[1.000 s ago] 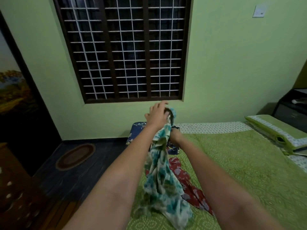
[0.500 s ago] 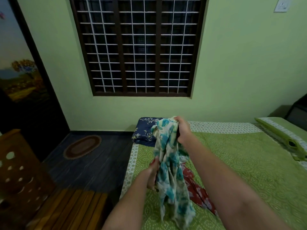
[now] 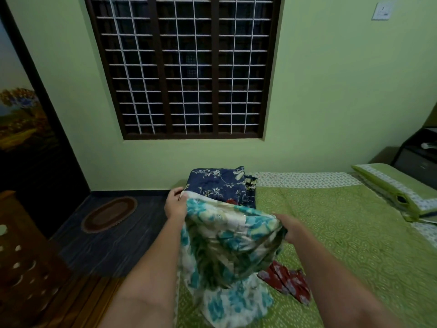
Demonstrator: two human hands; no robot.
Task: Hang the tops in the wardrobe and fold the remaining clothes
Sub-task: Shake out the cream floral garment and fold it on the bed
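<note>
I hold a white garment with a teal flower print (image 3: 227, 252) spread between both hands above the near left part of the bed (image 3: 343, 233). My left hand (image 3: 175, 204) pinches its upper left edge. Further right and lower, my right hand (image 3: 289, 227) grips the other edge. The cloth sags between them and its lower end trails on the green bedspread. A red patterned garment (image 3: 287, 280) lies crumpled on the bed under my right forearm. Folded navy floral clothes (image 3: 220, 185) are stacked at the bed's far left corner.
A green pillow (image 3: 397, 185) lies at the bed's right side, with a dark side cabinet (image 3: 418, 157) behind it. An oval mat (image 3: 110, 214) is on the dark floor left of the bed. A brown wooden piece with holes (image 3: 21, 256) stands at the left edge. A barred window (image 3: 184, 67) fills the wall ahead.
My hands have moved apart, left hand up and left, right hand down and right, so the bunched teal garment is now spread out between them.
</note>
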